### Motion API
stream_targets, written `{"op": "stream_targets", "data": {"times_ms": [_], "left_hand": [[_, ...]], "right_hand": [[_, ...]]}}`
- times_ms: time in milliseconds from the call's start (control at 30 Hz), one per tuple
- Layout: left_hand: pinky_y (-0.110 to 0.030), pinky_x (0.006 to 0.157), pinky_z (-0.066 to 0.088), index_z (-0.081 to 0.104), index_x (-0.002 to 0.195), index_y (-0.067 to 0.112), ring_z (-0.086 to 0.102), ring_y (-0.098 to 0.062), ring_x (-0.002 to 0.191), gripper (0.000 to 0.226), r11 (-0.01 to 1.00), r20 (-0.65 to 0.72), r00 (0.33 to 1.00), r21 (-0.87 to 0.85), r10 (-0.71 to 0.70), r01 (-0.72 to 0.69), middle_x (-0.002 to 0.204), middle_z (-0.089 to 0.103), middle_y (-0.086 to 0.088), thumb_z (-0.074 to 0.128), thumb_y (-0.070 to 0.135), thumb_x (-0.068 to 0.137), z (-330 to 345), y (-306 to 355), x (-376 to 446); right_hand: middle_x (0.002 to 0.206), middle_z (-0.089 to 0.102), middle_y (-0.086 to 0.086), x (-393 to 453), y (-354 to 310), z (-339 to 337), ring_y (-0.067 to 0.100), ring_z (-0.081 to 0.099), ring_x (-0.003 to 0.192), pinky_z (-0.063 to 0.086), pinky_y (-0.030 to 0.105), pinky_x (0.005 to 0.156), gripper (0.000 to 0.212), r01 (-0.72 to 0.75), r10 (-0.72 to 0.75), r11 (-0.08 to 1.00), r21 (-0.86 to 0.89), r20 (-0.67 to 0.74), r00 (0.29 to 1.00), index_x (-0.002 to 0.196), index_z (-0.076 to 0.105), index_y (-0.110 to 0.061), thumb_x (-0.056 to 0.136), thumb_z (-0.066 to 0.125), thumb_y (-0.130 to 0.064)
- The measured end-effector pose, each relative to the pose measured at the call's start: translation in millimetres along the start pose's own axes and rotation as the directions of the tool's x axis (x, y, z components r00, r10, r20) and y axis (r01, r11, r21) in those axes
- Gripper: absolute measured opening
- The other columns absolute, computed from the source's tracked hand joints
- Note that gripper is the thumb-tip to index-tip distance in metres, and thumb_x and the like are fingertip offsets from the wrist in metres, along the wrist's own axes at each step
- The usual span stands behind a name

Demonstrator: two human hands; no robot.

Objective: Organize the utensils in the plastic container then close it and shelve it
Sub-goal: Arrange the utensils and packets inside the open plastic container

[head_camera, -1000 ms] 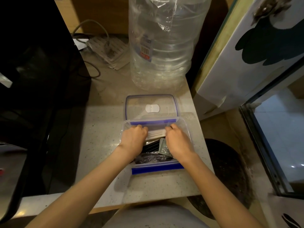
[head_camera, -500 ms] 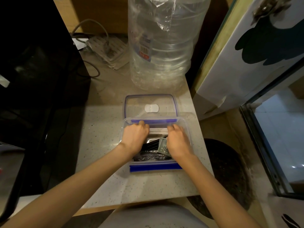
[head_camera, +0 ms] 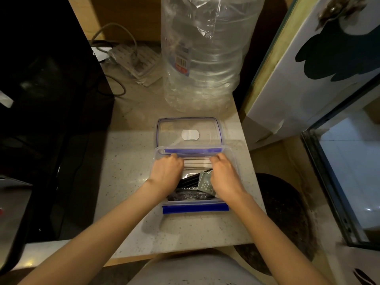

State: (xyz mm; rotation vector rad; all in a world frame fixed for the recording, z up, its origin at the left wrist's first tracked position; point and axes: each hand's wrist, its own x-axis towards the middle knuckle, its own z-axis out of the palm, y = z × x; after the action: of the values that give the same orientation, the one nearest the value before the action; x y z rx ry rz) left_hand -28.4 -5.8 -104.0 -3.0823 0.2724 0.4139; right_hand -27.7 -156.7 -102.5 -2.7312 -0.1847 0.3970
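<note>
A clear plastic container (head_camera: pixel 233 159) with blue clips stands open on the speckled counter. Its clear lid (head_camera: pixel 189 132) lies flat just behind it. Inside lie pale wrapped utensils (head_camera: pixel 196 163) along the far side, black utensils (head_camera: pixel 188 182) and a small patterned packet (head_camera: pixel 205 183). My left hand (head_camera: pixel 167 173) and my right hand (head_camera: pixel 223 174) are both inside the container. Their fingers curl over the two ends of the pale wrapped utensils, pressed against the far wall. The fingertips are hidden.
A big clear water jug (head_camera: pixel 205 54) stands right behind the lid. A power strip with cables (head_camera: pixel 135 60) lies at the back left. A black appliance (head_camera: pixel 45 112) borders the counter (head_camera: pixel 127 161) on the left, a white cabinet door (head_camera: pixel 308 79) on the right.
Both hands have pushed the pale wrapped utensils away from me, up against the container's far wall. The container has not moved.
</note>
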Motion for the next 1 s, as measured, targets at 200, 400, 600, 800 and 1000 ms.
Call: {"op": "stream_targets", "data": {"times_ms": [200, 400, 600, 800, 1000], "left_hand": [[-0.032, 0.076, 0.054, 0.061, 0.108, 0.008, 0.065, -0.023, 0.094, 0.020, 0.998, -0.007, 0.999, 0.043, 0.052, -0.052, 0.109, 0.065, -0.009, 0.052, 0.007, 0.090, -2.5, -0.5, -3.8], [-0.030, 0.070, 0.052, 0.065, 0.095, 0.007, 0.065, -0.022, 0.084, 0.017, 0.998, -0.015, 1.000, -0.062, 0.025, -0.026, 0.098, 0.068, -0.009, 0.049, 0.012, 0.091, -1.9, -0.3, -5.5], [-0.030, 0.081, 0.056, 0.068, 0.107, 0.015, 0.067, -0.019, 0.094, 0.025, 0.954, 0.013, 0.998, -0.295, 0.066, -0.059, 0.106, 0.072, -0.004, 0.061, 0.027, 0.087, -3.9, -3.7, -8.1], [-0.029, 0.083, 0.055, 0.066, 0.107, 0.015, 0.065, -0.018, 0.096, 0.029, 0.950, 0.097, 0.992, -0.308, 0.078, -0.044, 0.106, 0.071, -0.004, 0.069, 0.026, 0.080, 1.0, 3.1, -4.5], [-0.032, 0.078, 0.051, 0.064, 0.106, 0.014, 0.064, -0.023, 0.096, 0.028, 0.971, 0.088, 0.992, -0.227, 0.090, -0.068, 0.108, 0.068, -0.006, 0.068, 0.023, 0.080, -4.2, 9.6, -1.9]], "right_hand": [[0.131, 0.052, 0.004, -2.9, -0.1, -1.1, 0.018, 0.055, 0.113, 0.048, 0.029, 0.095, 0.039, 0.023, -0.022, 0.999, 0.027, -0.041, 0.999, 0.128, 0.052, -0.012, 0.090, 0.050, -0.001], [0.129, 0.059, 0.004, -5.7, -1.4, -2.8, 0.016, 0.056, 0.116, 0.045, 0.026, 0.097, 0.040, 0.065, -0.063, 0.995, 0.074, -0.034, 0.997, 0.129, 0.051, -0.014, 0.092, 0.048, 0.000], [0.124, 0.061, -0.001, -18.1, 4.8, -25.6, 0.012, 0.057, 0.111, 0.044, 0.020, 0.091, 0.030, 0.095, -0.067, 0.973, 0.210, -0.135, 0.989, 0.123, 0.057, -0.018, 0.096, 0.047, -0.013], [0.115, 0.063, 0.001, -21.2, 26.6, -44.9, 0.013, 0.053, 0.110, 0.037, 0.022, 0.087, 0.024, 0.074, -0.051, 0.992, 0.106, -0.206, 0.977, 0.114, 0.064, -0.021, 0.092, 0.054, -0.019], [0.130, 0.055, -0.008, -23.8, 9.0, -29.2, 0.012, 0.042, 0.125, 0.014, 0.038, 0.111, 0.041, 0.226, -0.207, 0.946, -0.230, 0.105, 0.973, 0.126, 0.052, -0.027, 0.088, 0.054, -0.043]]}}
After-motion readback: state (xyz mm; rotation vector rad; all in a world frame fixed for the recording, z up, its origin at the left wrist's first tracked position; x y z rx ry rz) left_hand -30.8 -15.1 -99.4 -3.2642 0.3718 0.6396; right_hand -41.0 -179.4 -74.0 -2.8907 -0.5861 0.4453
